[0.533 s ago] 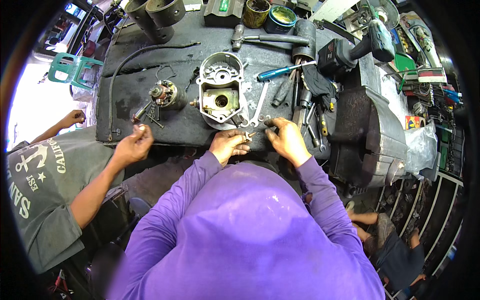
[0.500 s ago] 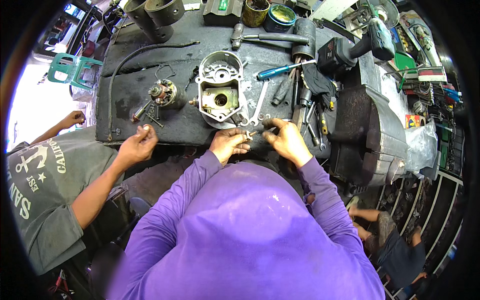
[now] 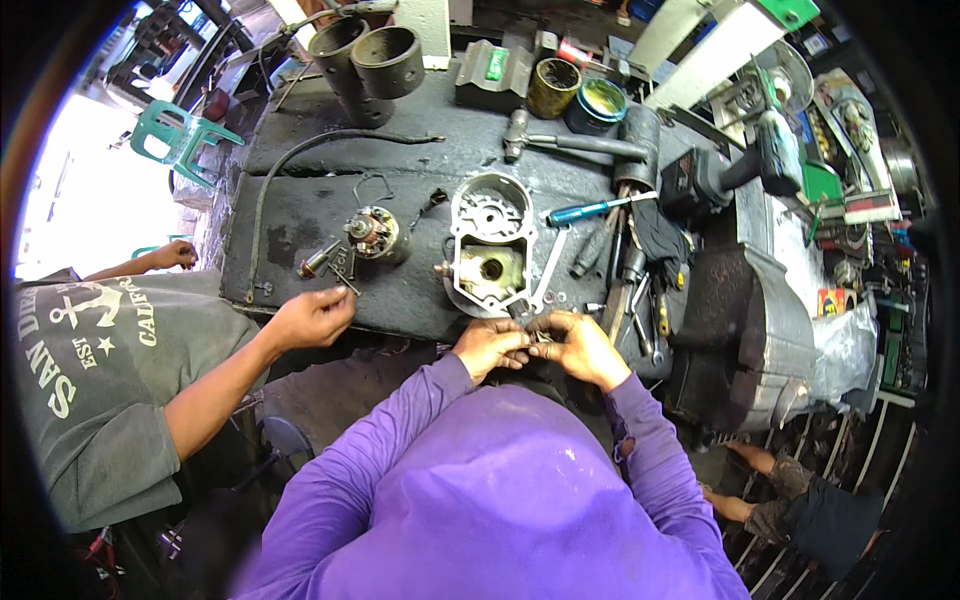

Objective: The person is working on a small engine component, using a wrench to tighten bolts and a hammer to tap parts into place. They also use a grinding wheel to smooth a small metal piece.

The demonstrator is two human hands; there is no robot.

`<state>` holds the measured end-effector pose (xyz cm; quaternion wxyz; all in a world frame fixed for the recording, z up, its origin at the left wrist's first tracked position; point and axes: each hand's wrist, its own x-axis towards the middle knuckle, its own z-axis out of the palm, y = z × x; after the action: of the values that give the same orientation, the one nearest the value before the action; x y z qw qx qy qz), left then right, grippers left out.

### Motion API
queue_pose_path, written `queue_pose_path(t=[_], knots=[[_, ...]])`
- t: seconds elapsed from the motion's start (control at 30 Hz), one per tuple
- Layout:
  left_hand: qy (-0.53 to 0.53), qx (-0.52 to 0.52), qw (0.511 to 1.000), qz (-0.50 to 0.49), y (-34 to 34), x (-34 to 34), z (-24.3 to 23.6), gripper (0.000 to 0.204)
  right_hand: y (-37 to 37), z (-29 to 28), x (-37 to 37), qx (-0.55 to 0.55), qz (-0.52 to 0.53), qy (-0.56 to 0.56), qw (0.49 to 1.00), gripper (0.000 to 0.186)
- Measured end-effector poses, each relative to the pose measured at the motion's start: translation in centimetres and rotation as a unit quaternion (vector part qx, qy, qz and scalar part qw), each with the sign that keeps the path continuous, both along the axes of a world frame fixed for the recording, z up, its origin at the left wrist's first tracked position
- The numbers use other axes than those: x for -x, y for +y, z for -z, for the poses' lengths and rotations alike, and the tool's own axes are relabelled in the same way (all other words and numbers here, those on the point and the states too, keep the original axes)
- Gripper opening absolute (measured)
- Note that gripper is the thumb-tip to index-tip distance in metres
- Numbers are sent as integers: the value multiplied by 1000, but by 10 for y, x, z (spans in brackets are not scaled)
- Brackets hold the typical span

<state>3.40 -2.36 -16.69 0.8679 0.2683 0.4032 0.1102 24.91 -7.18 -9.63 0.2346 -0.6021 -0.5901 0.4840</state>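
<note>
At the bench's near edge, my left hand (image 3: 490, 347) and my right hand (image 3: 578, 348) meet, fingers pinched together on a small metal piece (image 3: 538, 338). My fingers cover most of it, so its exact kind cannot be made out. Just beyond my hands lies a cast metal housing (image 3: 487, 237) with a round chamber at its far end and a squarish opening at the near end. A wrench (image 3: 548, 268) lies along its right side. Left of the housing stands a round motor-like part (image 3: 378, 237) with wires on top.
A co-worker's hand (image 3: 315, 317) hovers at the bench edge on the left, near loose bolts (image 3: 343, 268). A hammer (image 3: 575, 143), blue screwdriver (image 3: 592, 211), cordless drill (image 3: 735, 172) and grease tins (image 3: 598, 103) lie beyond. A black casing (image 3: 735, 330) stands right.
My right hand has come in to join my left on the small metal piece, which showed more plainly before. The whole view has shifted, so the bench sits lower and further right.
</note>
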Motion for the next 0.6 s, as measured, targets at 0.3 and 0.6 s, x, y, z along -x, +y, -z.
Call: queue_pose_path(t=[0.3,0.6], knots=[[-20,1,1000,-19,-2,3,6,26,11,-7,9,140,68,69,985,28],[-18,47,997,-61,-13,-1,32,26,13,3,6,126,121,68,982,30]])
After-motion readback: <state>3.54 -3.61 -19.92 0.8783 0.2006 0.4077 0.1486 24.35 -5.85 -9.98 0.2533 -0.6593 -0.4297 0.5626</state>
